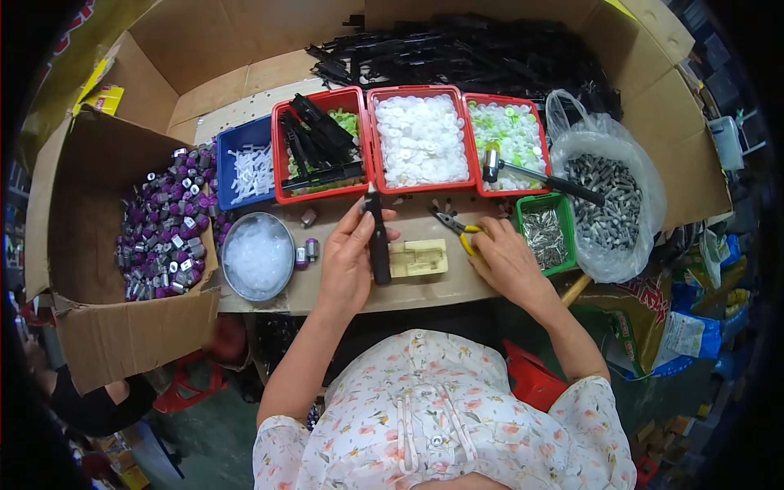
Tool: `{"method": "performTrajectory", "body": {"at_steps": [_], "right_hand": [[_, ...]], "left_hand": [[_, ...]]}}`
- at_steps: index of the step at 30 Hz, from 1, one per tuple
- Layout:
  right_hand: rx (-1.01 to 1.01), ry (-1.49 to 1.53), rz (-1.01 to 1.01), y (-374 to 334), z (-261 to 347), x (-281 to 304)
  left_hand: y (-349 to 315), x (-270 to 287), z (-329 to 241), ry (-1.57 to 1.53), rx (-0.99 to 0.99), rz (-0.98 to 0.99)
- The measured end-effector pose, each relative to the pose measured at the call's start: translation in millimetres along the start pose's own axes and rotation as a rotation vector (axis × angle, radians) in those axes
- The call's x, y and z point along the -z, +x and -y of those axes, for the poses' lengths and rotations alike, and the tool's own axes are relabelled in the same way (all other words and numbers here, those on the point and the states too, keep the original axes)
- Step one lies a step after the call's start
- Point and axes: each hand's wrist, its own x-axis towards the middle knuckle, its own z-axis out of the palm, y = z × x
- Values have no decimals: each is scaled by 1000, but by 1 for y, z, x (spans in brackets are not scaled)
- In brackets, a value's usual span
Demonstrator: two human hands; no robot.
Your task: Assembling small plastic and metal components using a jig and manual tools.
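Observation:
My left hand (349, 251) is closed around a long black plastic piece (379, 245), held roughly upright with a narrow light tip at its far end. Just right of it lies a pale yellow block (425, 257) with a recessed top, on the cardboard work surface. The fingers of my right hand (508, 260) are on the yellow handles of a pair of pliers (459, 225), whose dark jaws point to the far left. A green tray of small metal pins (544, 233) stands beside that hand.
Behind are a blue tray (222, 163), red trays (371, 122) of white and green discs, and black pieces. A hammer (543, 176) lies across the right tray. A bag of metal parts (608, 200), a metal bowl (258, 256) and a carton of purple-and-silver parts (77, 204) flank the surface.

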Motion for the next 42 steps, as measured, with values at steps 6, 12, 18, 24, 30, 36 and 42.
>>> {"method": "performTrajectory", "body": {"at_steps": [6,12,18,24,30,36,42], "right_hand": [[-57,-155,17,13,4,-10],[10,134,-202,8,14,2],[132,270,-244,10,42,21],[174,260,-206,11,49,19],[229,155,-155,6,46,14],[322,201,-175,-2,34,16],[462,267,-195,-7,36,25]], "left_hand": [[-7,4,3,110,28,-14],[-15,-2,-1,311,-117,33],[-21,-1,10,418,-154,69],[-28,5,15,492,-170,71],[-32,12,12,493,-76,137],[-32,6,-1,193,248,314],[-28,20,9,-245,607,690]]}}
